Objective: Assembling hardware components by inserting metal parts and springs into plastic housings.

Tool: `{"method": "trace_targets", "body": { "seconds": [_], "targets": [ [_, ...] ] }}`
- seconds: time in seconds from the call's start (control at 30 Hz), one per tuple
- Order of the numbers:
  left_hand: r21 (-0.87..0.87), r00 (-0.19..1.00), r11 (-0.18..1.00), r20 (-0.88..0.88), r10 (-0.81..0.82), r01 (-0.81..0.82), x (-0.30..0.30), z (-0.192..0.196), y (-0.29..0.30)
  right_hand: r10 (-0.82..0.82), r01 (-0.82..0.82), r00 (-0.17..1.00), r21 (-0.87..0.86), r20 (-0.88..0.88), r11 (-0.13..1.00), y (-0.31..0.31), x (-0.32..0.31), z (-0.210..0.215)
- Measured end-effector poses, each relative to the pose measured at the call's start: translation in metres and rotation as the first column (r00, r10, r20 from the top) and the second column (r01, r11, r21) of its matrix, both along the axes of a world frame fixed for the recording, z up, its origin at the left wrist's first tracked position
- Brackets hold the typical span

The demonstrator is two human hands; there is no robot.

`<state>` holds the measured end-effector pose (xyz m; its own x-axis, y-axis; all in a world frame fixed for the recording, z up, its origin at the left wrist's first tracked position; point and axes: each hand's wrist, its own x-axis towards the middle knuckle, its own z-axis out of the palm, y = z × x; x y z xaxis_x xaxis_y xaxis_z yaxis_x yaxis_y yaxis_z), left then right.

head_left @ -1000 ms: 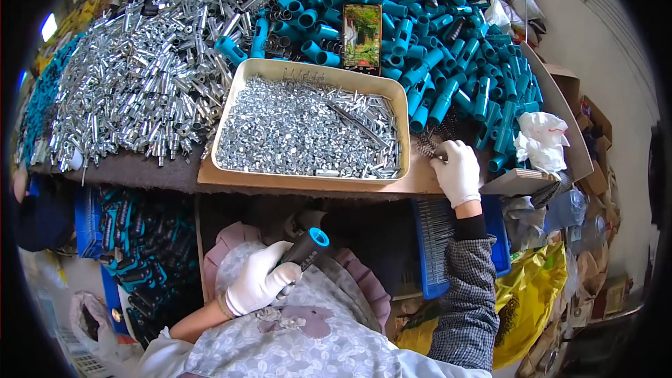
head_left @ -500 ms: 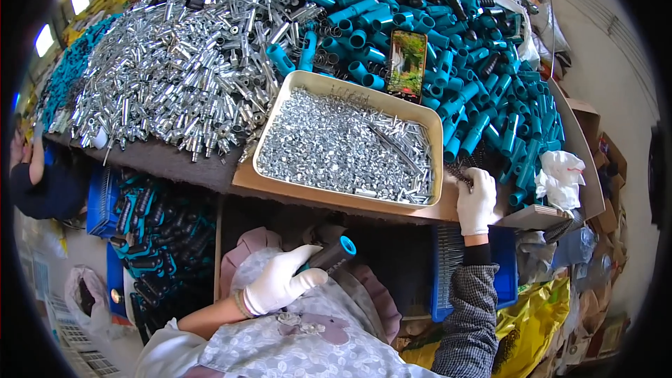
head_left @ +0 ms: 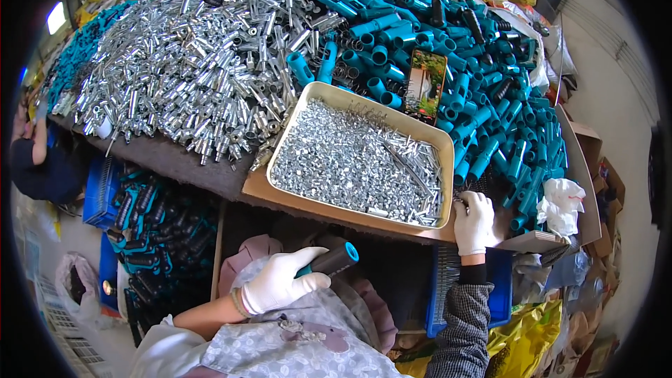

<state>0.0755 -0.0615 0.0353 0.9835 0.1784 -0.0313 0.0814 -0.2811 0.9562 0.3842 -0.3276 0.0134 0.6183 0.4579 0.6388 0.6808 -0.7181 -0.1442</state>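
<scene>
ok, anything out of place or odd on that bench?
One thing: a phone with its screen lit stands propped among the teal handles behind the metal tray, the only non-part in the heaps. A crumpled white rag lies at the right edge. Otherwise nothing stands out.

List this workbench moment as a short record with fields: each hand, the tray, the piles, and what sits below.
left hand: gloved, grips a black handle with teal end over the lap
right hand: gloved, rests at the tray's right corner
tray: beige, filled with small silver parts
silver pile: metal tubes, left of tray
teal pile: plastic sleeves, behind and right of tray
phone: propped behind tray
below: blue crate of black-and-teal handles
</scene>
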Motion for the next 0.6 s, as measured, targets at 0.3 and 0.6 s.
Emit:
{"method": "trace_targets", "body": {
  "seconds": [0.3, 0.6],
  "targets": [
    [0.075, 0.994, 0.997, 0.107, 0.01, -0.018, 0.014, -0.008, 0.006, 0.434, 0.043, 0.78, 0.731, -0.45, 0.681, 0.046, -0.09, 0.042],
    [0.546, 0.941, 0.824, 0.178, -0.288, 0.15, 0.03, 0.01, 0.017, 0.581, -0.55, 0.686, 0.21, -0.438, 0.808, 0.095, -0.147, 0.067]
  ]
}}
